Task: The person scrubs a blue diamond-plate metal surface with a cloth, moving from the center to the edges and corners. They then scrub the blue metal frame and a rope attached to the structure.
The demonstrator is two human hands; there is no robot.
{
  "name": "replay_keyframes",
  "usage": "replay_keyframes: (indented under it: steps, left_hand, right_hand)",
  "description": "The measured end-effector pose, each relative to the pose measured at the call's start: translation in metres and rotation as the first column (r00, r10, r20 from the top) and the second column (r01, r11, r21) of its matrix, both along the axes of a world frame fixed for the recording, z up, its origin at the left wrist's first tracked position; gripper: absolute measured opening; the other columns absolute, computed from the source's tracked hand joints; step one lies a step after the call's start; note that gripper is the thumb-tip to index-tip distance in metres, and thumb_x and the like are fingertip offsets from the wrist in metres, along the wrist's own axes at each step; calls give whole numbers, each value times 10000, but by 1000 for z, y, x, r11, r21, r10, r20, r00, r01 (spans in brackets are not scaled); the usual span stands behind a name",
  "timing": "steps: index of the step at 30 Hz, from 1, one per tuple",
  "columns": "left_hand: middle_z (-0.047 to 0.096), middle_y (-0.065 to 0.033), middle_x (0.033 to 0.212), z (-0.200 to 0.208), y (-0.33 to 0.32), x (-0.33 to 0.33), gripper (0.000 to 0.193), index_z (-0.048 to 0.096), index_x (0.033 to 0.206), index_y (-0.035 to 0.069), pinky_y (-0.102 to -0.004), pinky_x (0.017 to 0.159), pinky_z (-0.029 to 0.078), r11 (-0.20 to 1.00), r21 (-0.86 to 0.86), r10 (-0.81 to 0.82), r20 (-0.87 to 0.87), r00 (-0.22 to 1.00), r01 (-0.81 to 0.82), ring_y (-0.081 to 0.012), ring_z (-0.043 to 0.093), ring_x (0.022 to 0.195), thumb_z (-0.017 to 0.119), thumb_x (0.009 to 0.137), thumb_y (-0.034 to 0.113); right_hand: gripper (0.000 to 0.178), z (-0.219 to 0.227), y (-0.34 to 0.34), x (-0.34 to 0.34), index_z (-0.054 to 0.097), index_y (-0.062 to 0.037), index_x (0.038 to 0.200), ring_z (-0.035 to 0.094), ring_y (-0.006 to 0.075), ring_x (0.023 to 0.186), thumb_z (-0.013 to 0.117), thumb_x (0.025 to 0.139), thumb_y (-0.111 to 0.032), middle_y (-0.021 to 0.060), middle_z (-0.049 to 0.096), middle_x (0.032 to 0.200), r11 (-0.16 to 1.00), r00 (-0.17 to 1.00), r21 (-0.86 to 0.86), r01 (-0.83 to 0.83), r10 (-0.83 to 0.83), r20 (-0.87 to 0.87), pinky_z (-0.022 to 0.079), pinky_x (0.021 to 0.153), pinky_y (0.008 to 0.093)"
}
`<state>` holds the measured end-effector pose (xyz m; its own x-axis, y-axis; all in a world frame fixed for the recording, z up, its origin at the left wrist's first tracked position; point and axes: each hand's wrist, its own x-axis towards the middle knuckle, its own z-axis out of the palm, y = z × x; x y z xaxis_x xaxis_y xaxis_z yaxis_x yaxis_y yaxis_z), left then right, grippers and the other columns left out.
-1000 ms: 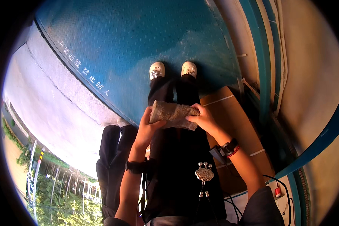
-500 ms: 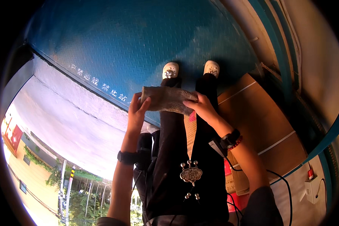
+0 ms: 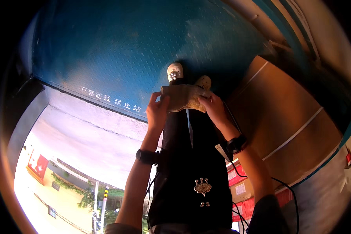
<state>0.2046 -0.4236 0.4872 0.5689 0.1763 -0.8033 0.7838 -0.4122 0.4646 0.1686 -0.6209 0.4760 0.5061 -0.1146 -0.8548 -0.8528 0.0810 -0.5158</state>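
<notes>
Your left hand (image 3: pixel 157 111) is gripping one brownish piece (image 3: pixel 181 98) at nine o'clock, right hand (image 3: pixel 216 110) gripping at three, two shoes (image 3: pixel 174 71) showing toward twelve.

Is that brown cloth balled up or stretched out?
Stretched out: the left hand and right hand hold the brown cloth by opposite ends.

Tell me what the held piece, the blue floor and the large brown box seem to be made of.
Held piece: possibly coarse fabric, matte, judging by its rough surface and uneven lower edge; not certain.
Blue floor: likely painted metal, faintly glossy, with a raised tread pattern.
Large brown box: apparently matte cardboard, from its flat brown panel crossed by pale straps.
</notes>
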Motion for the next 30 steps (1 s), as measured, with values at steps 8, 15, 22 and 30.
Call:
replay_keyframes:
  steps: [8,15,22,30]
  left_hand:
    - [658,-168,881,-14,-49,-35,338,528,1045,22,-343,716,484,964,-56,-252,113,961,260,-273,646,822,637,809,239]
    - [631,-125,873,-62,-104,53,408,531,1055,46,-351,685,480,793,-29,-590,209,780,608,-225,609,794,670,782,316]
    - [630,-129,935,-168,-148,143,465,564,1046,94,-390,723,496,429,102,-887,236,398,897,-282,632,850,664,761,448]
    - [632,-132,933,-319,-176,198,426,540,1058,41,-375,734,500,389,149,-854,428,296,909,-261,626,854,668,807,361]
  right_hand:
    - [299,5,-54,-49,571,19,1009,597,192,812,617,811,-201,124,622,897,985,984,-7,174,-174,-30,457,720,307]
    - [278,-49,-87,-48,527,7,1007,566,149,809,652,786,-108,74,582,896,966,946,-151,210,-162,282,474,723,291]
    - [445,-188,-137,-14,467,36,1105,590,258,942,664,738,-118,170,591,1005,947,900,-186,263,-172,400,459,800,349]
    - [468,-325,-193,71,423,45,1134,619,280,860,645,764,-136,186,594,959,940,915,-322,116,25,402,485,734,377]
